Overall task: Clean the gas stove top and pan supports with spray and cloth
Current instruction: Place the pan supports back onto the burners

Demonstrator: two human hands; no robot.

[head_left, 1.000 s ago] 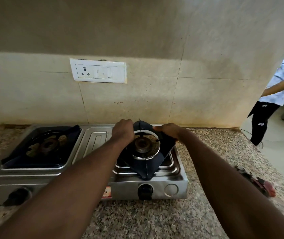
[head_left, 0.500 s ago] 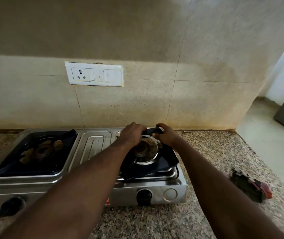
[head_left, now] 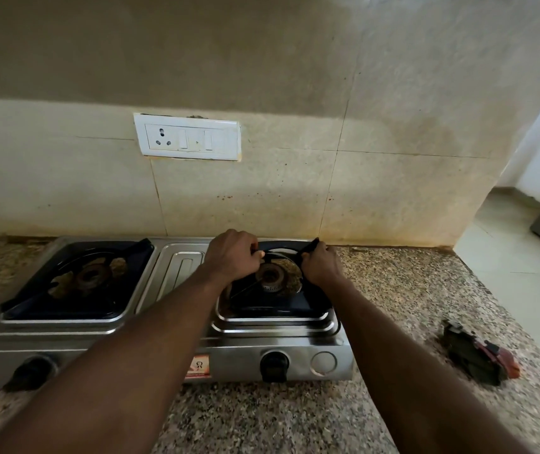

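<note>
The stove, a two-burner steel one, is set on the speckled counter against the tiled wall. The right support, a dark square frame, is gripped at its far edge by both hands. The fingers of the left hand are curled round the far left part. Those of the right hand are closed on the far right corner. Its near edge is seen lying in the right recess, in front of the burner; whether the far edge is raised cannot be told. The left support is seated in the other recess, well apart from the hands. Black knobs are mounted on the front panel. A socket plate is fixed to the wall above the stove. A dark green and red object is seen on the counter to the right, apart from the stove.
</note>
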